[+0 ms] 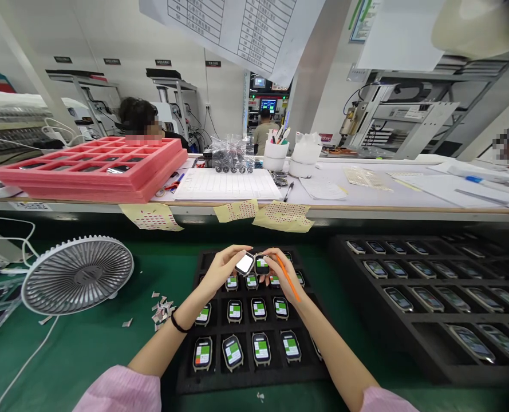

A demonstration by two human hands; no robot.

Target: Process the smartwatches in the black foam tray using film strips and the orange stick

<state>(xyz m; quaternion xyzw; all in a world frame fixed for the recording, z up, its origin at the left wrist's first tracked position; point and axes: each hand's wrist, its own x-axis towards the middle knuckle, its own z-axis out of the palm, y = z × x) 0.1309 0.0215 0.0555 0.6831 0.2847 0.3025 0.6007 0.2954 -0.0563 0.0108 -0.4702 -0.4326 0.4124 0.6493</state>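
Note:
My left hand [226, 266] grips the edge of a smartwatch body [245, 263] with a lit white screen, tilted above the far part of a black foam tray [220, 377]. Right beside it, my right hand [277, 269] has its fingers around another smartwatch body [261, 264], whose screen shows green and white. A thin orange stick [289, 279] is also held in my right hand, slanting back over the wrist; its kind is unclear. Below both hands, strapless watches [261, 349] with green and white screens lie in rows in the tray. My hands and forearms hide some compartments.
A second black tray [357, 320] of watches stands at right. On the left are a grey fan [80, 274], paper scraps [163, 312] and a cable. A raised shelf [366, 200] behind carries pink foam trays [86, 186] and white pots [275, 155]. Other people are beyond.

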